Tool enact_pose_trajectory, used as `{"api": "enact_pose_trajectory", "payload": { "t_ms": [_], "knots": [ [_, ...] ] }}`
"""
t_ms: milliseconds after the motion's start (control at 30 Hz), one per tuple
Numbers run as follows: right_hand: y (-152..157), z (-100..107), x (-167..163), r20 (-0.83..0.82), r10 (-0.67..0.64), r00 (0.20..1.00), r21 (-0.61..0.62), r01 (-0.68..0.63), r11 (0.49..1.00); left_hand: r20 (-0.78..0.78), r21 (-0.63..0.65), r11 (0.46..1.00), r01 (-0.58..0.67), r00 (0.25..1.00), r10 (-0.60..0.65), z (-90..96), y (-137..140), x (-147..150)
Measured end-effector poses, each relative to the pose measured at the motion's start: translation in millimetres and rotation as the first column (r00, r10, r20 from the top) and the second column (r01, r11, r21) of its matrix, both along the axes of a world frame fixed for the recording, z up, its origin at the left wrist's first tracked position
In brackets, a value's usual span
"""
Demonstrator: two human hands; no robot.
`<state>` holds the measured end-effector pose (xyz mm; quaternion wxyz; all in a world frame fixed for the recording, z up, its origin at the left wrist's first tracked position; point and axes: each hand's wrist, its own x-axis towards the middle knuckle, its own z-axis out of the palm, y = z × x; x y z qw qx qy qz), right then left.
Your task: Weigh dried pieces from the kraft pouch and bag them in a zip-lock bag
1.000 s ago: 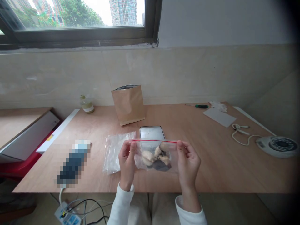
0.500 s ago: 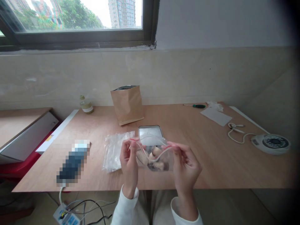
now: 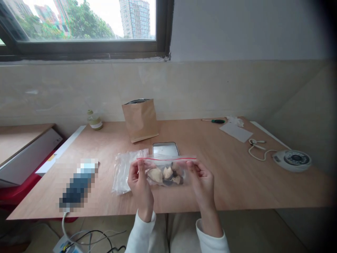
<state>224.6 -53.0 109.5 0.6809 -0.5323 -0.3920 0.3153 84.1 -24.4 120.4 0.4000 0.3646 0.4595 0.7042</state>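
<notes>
1. Near the lower centre of the frame, a clear zip bag (image 3: 168, 170) with a red seal line is held up just above the front part of the wooden surface (image 3: 237, 175).
2. The left hand (image 3: 140, 184) is clamped on the left top corner of the zip bag, with the fingers pinched together on the seal.
3. The right hand (image 3: 202, 182) is clamped on the right top corner in the same way, so the seal line is stretched straight between both hands.
4. Inside the bag, several pale and dark lumps (image 3: 164, 174) are seen, gathered at its bottom; what they are cannot be told.
5. Just left of the left hand, a pile of empty clear bags (image 3: 122, 170) is lying flat on the surface.
6. Behind the held bag, a phone (image 3: 165, 149) is lying with its screen up.
7. Further up in the frame, a brown paper pouch (image 3: 140, 119) is standing upright, and a small bottle (image 3: 94, 120) is placed to its left near the wall.
8. At the right side of the frame, a round white device (image 3: 292, 160) with a white cable (image 3: 256, 151) is resting on the surface, and a green screwdriver (image 3: 214, 121) is lying near the upper right edge.
</notes>
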Motion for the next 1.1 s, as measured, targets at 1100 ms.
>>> {"api": "enact_pose_trajectory", "payload": {
  "t_ms": [1100],
  "knots": [
    [-10,-1,4,0.085,-0.179,0.98,0.143,0.165,0.976,-0.307,-0.061,0.976,0.207,0.927,-0.216,-1.6,-6,-42]
  ]
}}
